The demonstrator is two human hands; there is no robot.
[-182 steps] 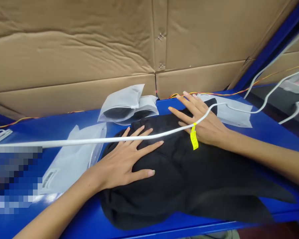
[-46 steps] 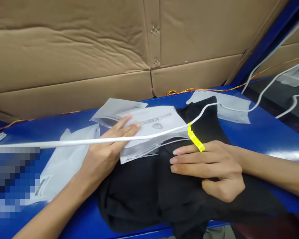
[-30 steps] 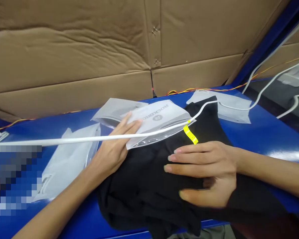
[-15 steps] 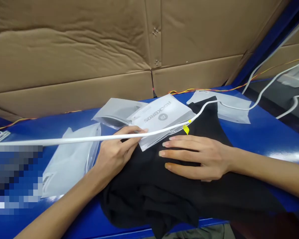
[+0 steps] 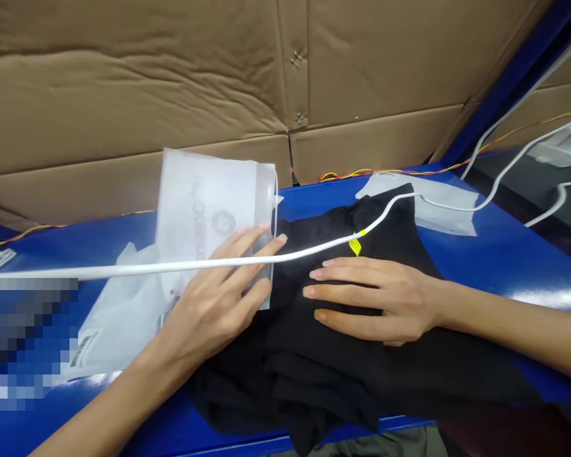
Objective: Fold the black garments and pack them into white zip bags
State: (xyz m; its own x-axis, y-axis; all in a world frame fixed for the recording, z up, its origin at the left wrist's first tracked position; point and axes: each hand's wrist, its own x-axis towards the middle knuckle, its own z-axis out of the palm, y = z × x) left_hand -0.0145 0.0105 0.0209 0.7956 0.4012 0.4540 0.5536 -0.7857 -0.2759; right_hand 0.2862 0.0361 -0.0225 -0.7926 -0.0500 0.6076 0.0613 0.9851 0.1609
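My left hand (image 5: pixel 231 285) is at the right edge of a white frosted plastic bag (image 5: pixel 190 197) with blurred grey printing. The bag is tilted up off the table, and my fingers reach across its edge and grip it. A black cloth garment (image 5: pixel 314 355) lies spread and partly bunched under both hands. Flat on the garment rests my right hand (image 5: pixel 375 301), fingers outstretched and slightly apart, holding nothing. Just beyond its fingertips a small yellow tag (image 5: pixel 355 246) hangs on a white cable (image 5: pixel 309 252) that crosses above the garment and my left fingers.
Another frosted bag (image 5: pixel 109 324) lies at the left of the blue table (image 5: pixel 485 266), and one more white bag (image 5: pixel 447 212) sits at the back right under the garment. A cardboard wall (image 5: pixel 385 76) stands behind. Thin red and yellow wires (image 5: pixel 390 172) run along its base.
The printed bag has swung left and up with my left hand, uncovering more of the black garment. The fingers there have stretched out across it. My right hand has stayed in place.
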